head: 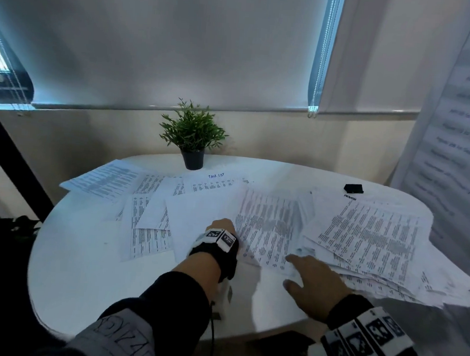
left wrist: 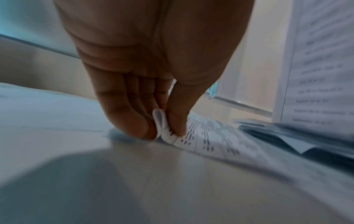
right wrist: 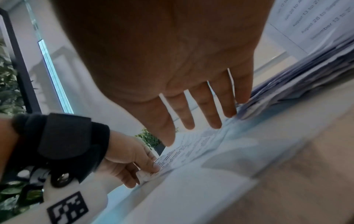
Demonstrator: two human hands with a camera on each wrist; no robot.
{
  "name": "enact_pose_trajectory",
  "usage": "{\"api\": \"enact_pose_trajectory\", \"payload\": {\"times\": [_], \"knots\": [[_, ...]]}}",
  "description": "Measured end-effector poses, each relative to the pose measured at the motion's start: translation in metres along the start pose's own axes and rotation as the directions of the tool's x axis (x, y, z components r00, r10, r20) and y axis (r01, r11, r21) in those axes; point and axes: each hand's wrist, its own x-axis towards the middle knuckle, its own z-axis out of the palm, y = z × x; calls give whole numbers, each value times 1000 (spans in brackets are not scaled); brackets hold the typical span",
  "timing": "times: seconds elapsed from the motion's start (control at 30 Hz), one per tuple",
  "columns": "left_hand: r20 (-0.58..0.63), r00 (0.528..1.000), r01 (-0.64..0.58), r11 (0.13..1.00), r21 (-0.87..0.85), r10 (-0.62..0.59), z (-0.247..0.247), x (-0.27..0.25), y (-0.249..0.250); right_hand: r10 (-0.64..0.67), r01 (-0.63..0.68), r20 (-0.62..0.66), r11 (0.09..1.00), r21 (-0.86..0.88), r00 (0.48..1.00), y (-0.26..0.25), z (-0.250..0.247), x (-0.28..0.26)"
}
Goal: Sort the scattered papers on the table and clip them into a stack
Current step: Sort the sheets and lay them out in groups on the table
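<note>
Printed sheets lie scattered across the white round table (head: pixel 85 265). My left hand (head: pixel 226 227) pinches the near left corner of one printed sheet (head: pixel 269 229) between thumb and fingers; the left wrist view shows that corner (left wrist: pixel 164 128) curled up between them. My right hand (head: pixel 312 281) is spread flat, fingers straight, its tips at the near edge of a thick untidy paper pile (head: pixel 373 241) on the right; the pile edge (right wrist: pixel 298 78) shows in the right wrist view. More loose sheets (head: pixel 150 200) lie at left and back. A black binder clip (head: pixel 353 188) sits at the back right.
A small potted plant (head: pixel 193 139) stands at the table's back centre. A sheet headed "TASK LIST" (head: pixel 217 182) lies in front of it. A large printed poster (head: pixel 457 122) hangs at the right. Bare tabletop lies near me at front left.
</note>
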Motion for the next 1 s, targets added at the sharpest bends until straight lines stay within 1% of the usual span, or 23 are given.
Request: {"api": "enact_pose_trajectory", "payload": {"times": [0.07,0.13,0.17,0.23,0.27,0.3,0.37,0.4,0.43,0.47,0.5,0.53,0.57,0.6,0.63,0.67,0.7,0.77,0.83,0.87,0.9,0.93,1.0], "knots": [[-28,1000,-10,994,-107,7,-12,-12,-12,-15,22,-60,993,113,998,-6,-3,1],[-75,997,-17,954,-301,-6,-23,-29,-35,9,21,-120,968,250,993,-16,-4,9],[-92,995,-11,910,-414,-30,-27,-40,-49,43,2,-135,949,315,990,-22,-4,15],[-133,989,-30,787,-616,-67,-32,-58,-81,126,-69,-95,886,459,987,-34,2,31],[-132,988,-38,714,-699,-76,-34,-68,-94,147,-99,-40,819,565,988,-41,7,39],[-110,992,-36,661,-749,-70,-35,-77,-106,139,-111,16,713,692,990,-50,11,45],[-61,998,-40,616,-786,-13,-36,-95,-125,67,-86,63,453,887,996,-68,20,52],[-50,999,-52,613,-789,19,-35,-102,-133,23,-62,58,366,929,998,-76,22,54],[-67,997,-72,611,-788,31,-36,-108,-141,-8,-29,34,337,941,999,-84,23,55],[-113,994,-89,614,-784,0,-37,-113,-150,-35,1,11,329,944,999,-91,25,56],[-165,984,-87,618,-781,-69,-39,-117,-159,-72,25,-1,326,945,997,-98,25,57],[-187,967,-51,589,-807,-173,-40,-119,-169,-120,34,5,321,947,993,-103,26,57],[-150,954,1,502,-865,-260,-41,-120,-177,-181,38,17,300,953,983,-109,26,56],[-67,950,56,376,-925,-305,-42,-123,-183,-241,31,37,273,961,970,-113,28,57],[35,955,106,230,-967,-294,-43,-126,-187,-294,18,58,250,968,954,-118,29,59],[128,960,159,110,-981,-248,-44,-129,-189,-331,8,73,237,972,941,-122,28,60],[175,963,189,50,-981,-205,-42,-131,-191,-356,6,78,230,973,931,-126,27,63],[145,967,167,91,-982,-207,-38,-131,-197,-393,-8,78,176,984,916,-134,24,67],[73,963,123,183,-975,-261,-35,-127,-204,-434,-30,54,61,998,900,-142,18,71],[61,964,117,205,-972,-258,-34,-126,-205,-471,-36,33,2,999,881,-146,15,70],[68,973,113,201,-973,-221,-33,-125,-205,-511,-44,19,-37,998,859,-151,12,69],[90,981,119,167,-979,-171,-34,-125,-203,-538,-50,10,-60,997,843,-155,10,68],[124,990,129,65,-990,-68,-36,-126,-199,-532,-51,12,-59,997,847,-157,8,69]]}}
